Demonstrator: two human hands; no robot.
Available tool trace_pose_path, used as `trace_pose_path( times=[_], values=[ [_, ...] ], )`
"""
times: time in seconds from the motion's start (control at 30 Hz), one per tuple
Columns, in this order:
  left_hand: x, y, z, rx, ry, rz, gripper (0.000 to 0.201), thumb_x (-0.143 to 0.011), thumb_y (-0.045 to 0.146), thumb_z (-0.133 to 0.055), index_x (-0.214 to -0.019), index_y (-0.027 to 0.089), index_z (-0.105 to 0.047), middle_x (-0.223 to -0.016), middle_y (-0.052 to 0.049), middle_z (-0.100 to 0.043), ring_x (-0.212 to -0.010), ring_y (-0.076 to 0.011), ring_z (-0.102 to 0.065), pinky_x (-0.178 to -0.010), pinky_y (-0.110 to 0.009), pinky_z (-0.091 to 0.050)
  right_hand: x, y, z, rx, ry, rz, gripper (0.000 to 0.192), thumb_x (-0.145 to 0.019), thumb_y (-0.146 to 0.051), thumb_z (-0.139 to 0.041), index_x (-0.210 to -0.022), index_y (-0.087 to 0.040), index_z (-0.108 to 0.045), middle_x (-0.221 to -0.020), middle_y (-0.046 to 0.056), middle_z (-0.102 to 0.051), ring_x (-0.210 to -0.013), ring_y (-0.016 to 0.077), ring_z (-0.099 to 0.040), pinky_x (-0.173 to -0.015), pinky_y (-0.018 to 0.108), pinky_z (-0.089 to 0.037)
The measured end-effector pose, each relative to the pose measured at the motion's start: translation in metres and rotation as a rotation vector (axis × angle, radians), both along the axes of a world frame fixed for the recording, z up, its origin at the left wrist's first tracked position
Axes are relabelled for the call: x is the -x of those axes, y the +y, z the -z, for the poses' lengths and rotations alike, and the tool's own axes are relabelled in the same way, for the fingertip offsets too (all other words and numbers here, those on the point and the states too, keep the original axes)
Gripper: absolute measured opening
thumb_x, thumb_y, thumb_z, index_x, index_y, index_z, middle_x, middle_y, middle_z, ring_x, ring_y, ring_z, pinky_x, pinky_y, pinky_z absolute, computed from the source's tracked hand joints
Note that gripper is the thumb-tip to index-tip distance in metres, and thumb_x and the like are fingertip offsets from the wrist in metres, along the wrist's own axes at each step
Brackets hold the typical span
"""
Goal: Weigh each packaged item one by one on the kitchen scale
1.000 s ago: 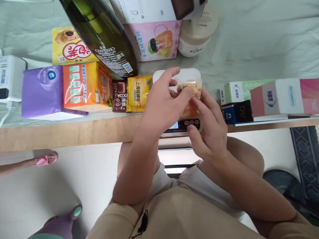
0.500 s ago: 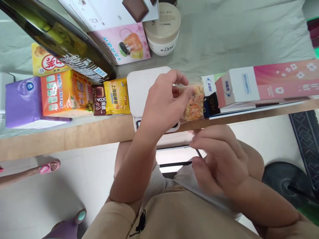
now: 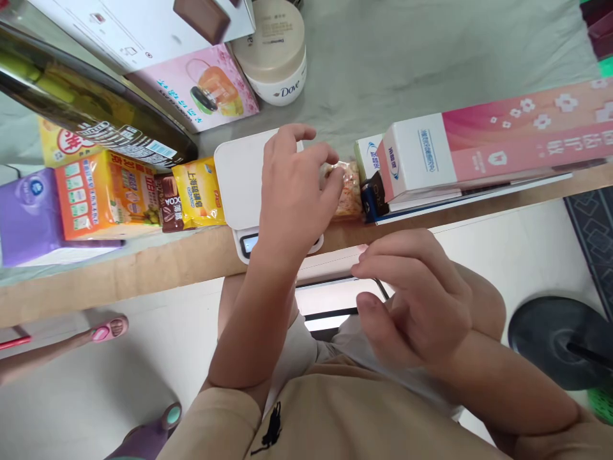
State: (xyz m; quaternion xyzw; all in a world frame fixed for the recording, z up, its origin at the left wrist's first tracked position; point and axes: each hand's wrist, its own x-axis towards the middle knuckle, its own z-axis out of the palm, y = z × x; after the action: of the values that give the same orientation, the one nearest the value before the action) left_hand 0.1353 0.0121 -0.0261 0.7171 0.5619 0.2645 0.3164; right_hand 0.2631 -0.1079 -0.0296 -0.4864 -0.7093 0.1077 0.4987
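Observation:
My left hand (image 3: 294,191) reaches over the white kitchen scale (image 3: 239,179) and grips a small clear snack packet (image 3: 348,188) with yellow pieces inside. The packet sits low on the table just right of the scale, beside a dark blue box (image 3: 372,199). My right hand (image 3: 414,297) hovers below the table edge over my lap, fingers loosely curled and holding nothing. The scale's display end (image 3: 249,243) pokes out under my left wrist.
Left of the scale lie a yellow packet (image 3: 197,191), a brown cocoa packet (image 3: 168,204), an orange box (image 3: 103,191) and a purple pack (image 3: 26,214). A dark bottle (image 3: 90,115), pink box (image 3: 196,86) and Dove jar (image 3: 278,57) stand behind. A long pink-white box (image 3: 479,150) lies right. Another person's foot (image 3: 108,329) is at left.
My right hand let go of the snack packet and dropped to my lap. My left hand carried the packet off the scale to the right and lowered it to the table.

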Motion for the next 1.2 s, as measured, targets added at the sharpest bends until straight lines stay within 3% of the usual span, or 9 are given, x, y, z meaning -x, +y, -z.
trace_pose_path(
  times=[0.3, 0.57, 0.7, 0.87, 1.0, 1.1, 1.2],
  values=[
    [0.037, 0.005, -0.015, -0.033, -0.085, -0.147, 0.006, -0.091, 0.025, -0.067, -0.097, 0.026, -0.067, -0.118, -0.004, -0.069, -0.128, -0.0265, -0.059, -0.118, -0.036, -0.043, 0.02, 0.011, 0.007, -0.015, -0.047, -0.106, 0.015, -0.087, -0.013, -0.059, -0.1, -0.02, -0.058, -0.088, 0.004, -0.067, -0.077, 0.0147, -0.063, -0.065, 0.034, -0.05],
    [0.094, 0.01, -0.014, 0.002, -0.038, -0.368, 0.014, -0.089, 0.013, -0.069, -0.096, 0.024, -0.064, -0.119, -0.006, -0.062, -0.128, -0.0255, -0.051, -0.125, -0.039, -0.031, 0.059, 0.03, 0.013, -0.007, -0.126, -0.14, 0.016, -0.088, -0.013, -0.062, -0.101, -0.021, -0.058, -0.089, 0.003, -0.068, -0.081, 0.0156, -0.063, -0.071, 0.034, -0.05],
    [0.128, 0.009, -0.004, 0.081, 0.056, -0.466, 0.027, -0.085, 0.014, -0.069, -0.11, 0.023, -0.063, -0.134, -0.013, -0.053, -0.135, -0.0313, -0.047, -0.126, -0.047, -0.034, 0.082, 0.04, 0.02, -0.02, -0.142, -0.163, 0.014, -0.087, -0.014, -0.061, -0.099, -0.021, -0.06, -0.09, 0.003, -0.069, -0.083, 0.0158, -0.065, -0.072, 0.033, -0.051],
    [0.163, 0.007, 0.022, 0.106, -0.014, -0.479, 0.046, -0.075, 0.023, -0.076, -0.116, 0.033, -0.058, -0.125, -0.009, -0.058, -0.129, -0.0359, -0.048, -0.122, -0.057, -0.036, 0.104, 0.058, 0.032, -0.025, -0.209, -0.086, 0.013, -0.087, -0.016, -0.06, -0.099, -0.021, -0.062, -0.092, 0.003, -0.069, -0.082, 0.0169, -0.063, -0.074, 0.035, -0.049],
    [0.168, 0.009, 0.028, 0.111, -0.024, -0.457, 0.054, -0.075, 0.024, -0.077, -0.123, 0.034, -0.054, -0.122, -0.008, -0.062, -0.128, -0.0369, -0.05, -0.123, -0.058, -0.033, 0.115, 0.07, 0.038, -0.022, -0.245, -0.005, 0.012, -0.087, -0.02, -0.059, -0.098, -0.022, -0.063, -0.092, 0.004, -0.07, -0.082, 0.0192, -0.063, -0.075, 0.036, -0.046],
    [0.162, 0.01, 0.02, 0.178, 0.061, -0.435, 0.06, -0.078, 0.017, -0.075, -0.132, 0.027, -0.052, -0.127, -0.013, -0.061, -0.132, -0.0401, -0.048, -0.121, -0.061, -0.032, 0.121, 0.075, 0.037, -0.021, -0.265, -0.014, 0.011, -0.087, -0.022, -0.059, -0.098, -0.022, -0.063, -0.092, 0.005, -0.07, -0.083, 0.0199, -0.063, -0.073, 0.036, -0.047],
    [0.159, 0.009, 0.012, 0.187, 0.103, -0.384, 0.065, -0.08, 0.008, -0.07, -0.139, 0.023, -0.048, -0.132, -0.016, -0.059, -0.132, -0.0383, -0.049, -0.117, -0.056, -0.038, 0.124, 0.077, 0.036, -0.02, -0.279, -0.036, 0.011, -0.088, -0.021, -0.06, -0.098, -0.021, -0.063, -0.093, 0.005, -0.071, -0.083, 0.0196, -0.064, -0.072, 0.036, -0.047]
  ],
)
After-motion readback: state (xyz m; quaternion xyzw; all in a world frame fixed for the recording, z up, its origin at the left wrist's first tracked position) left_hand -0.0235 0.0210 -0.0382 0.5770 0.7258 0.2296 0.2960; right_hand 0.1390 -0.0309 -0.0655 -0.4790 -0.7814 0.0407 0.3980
